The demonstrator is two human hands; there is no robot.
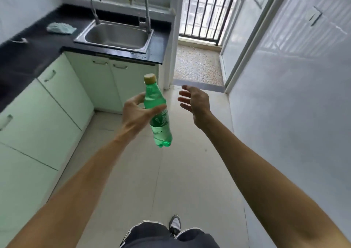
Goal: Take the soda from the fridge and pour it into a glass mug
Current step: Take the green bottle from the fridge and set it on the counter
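Observation:
A green plastic soda bottle (158,112) with a yellow cap is held out in front of me over the floor, nearly upright, tilted slightly left at the top. My left hand (135,114) grips it around the middle. My right hand (193,101) hovers just to the right of the bottle, fingers spread, holding nothing. No glass mug and no fridge are in view.
A black L-shaped counter (32,50) runs along the left and back, with a steel sink (115,35), two taps and a pale blue cloth (60,28). Pale green cabinets (47,110) stand below. A barred balcony doorway (201,12) lies ahead, a white wall on the right.

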